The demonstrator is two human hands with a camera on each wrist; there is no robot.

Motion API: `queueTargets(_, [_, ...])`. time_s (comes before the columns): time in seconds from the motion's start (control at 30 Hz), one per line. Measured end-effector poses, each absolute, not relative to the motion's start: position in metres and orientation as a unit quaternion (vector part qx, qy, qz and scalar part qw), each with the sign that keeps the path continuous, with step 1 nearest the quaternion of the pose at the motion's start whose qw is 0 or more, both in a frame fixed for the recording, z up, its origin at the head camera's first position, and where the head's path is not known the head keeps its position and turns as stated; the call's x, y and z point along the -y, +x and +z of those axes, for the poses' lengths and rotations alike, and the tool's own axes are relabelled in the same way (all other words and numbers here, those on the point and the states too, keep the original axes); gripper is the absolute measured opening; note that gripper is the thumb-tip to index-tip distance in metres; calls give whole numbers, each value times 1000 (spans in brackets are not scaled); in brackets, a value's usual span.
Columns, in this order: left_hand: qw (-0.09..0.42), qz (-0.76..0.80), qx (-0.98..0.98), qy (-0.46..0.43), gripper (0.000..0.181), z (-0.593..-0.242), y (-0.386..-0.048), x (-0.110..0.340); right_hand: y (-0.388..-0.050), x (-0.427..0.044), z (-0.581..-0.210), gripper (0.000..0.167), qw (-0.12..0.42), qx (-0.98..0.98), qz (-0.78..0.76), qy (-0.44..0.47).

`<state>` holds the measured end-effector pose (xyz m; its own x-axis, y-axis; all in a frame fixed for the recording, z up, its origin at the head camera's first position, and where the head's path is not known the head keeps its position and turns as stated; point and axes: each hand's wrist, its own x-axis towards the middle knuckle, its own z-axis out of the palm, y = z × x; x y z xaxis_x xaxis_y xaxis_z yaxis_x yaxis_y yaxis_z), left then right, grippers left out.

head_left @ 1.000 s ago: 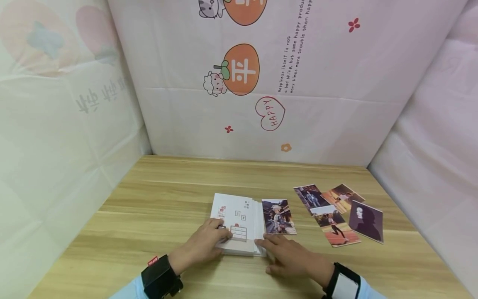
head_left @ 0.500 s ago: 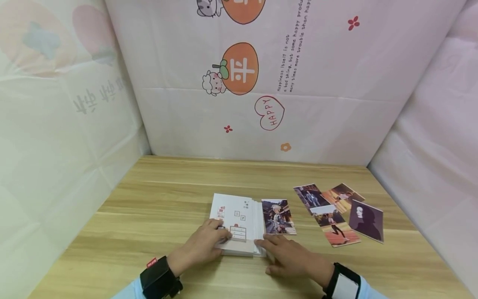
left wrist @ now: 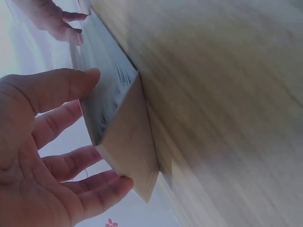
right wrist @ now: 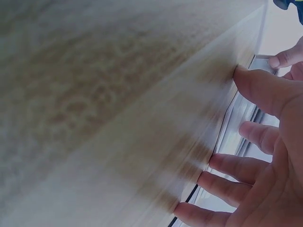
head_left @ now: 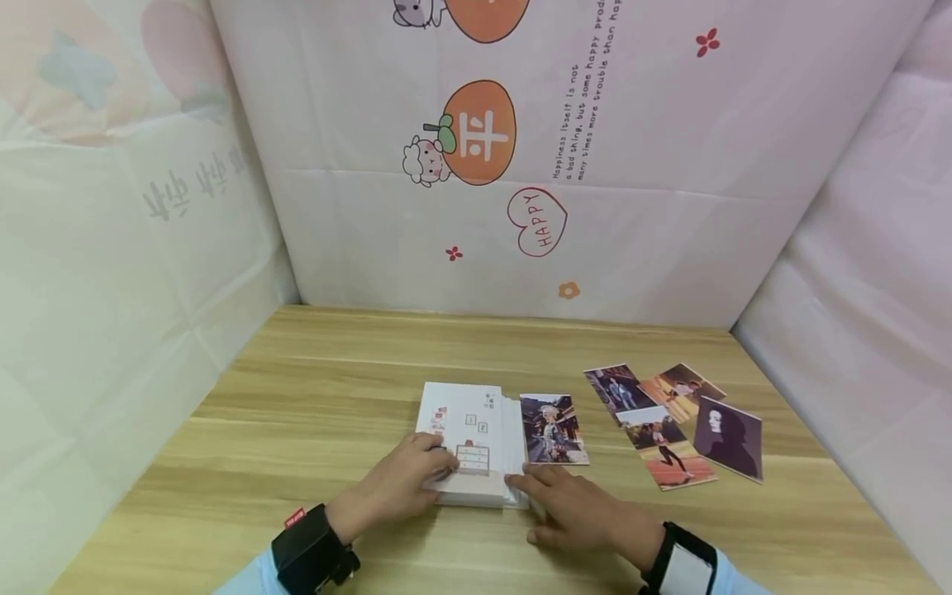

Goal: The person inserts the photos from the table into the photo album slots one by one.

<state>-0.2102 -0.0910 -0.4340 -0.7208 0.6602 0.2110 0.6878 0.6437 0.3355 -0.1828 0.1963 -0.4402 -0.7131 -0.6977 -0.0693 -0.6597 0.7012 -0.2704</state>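
Note:
A white photo album [head_left: 461,405] with a small printed cover lies on the table, pages showing past the cover at its right side. My left hand [head_left: 405,479] holds the album's near left corner. In the left wrist view its thumb lies on the streaked page edges [left wrist: 111,71], while the fingers reach round the pale spine [left wrist: 132,142]. My right hand [head_left: 576,508] rests at the album's near right edge with spread, fairly straight fingers. Its fingertips [right wrist: 220,161] touch the page side and tabletop. One photo [head_left: 552,430] of a figure lies just right of the album.
Farther right, several photos lie in a loose, overlapping group, among them a dark silhouette photo [head_left: 729,440] and a runner photo [head_left: 665,450]. White printed cloth [head_left: 357,240] walls the wooden table [head_left: 320,372] at the back and both sides.
Both hands keep their places on the album, and the photos stay where they were. The head view has shifted very slightly.

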Motion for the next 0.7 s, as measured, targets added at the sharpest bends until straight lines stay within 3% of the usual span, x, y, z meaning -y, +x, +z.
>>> queueTargets(0.27, [67,-251,891,-372,58,-427,-208,93,-182,-196,-440,68,74,-917,-115,-375])
queueTargets(0.43, [112,-288,876,-371,71,-421,-205,93,-182,-196,-440,68,72,-916,-118,-377])
queueTargets(0.7, [197,-344,833,-386,67,-404,-201,88,-182,-196,-442,68,65,-916,-121,-378])
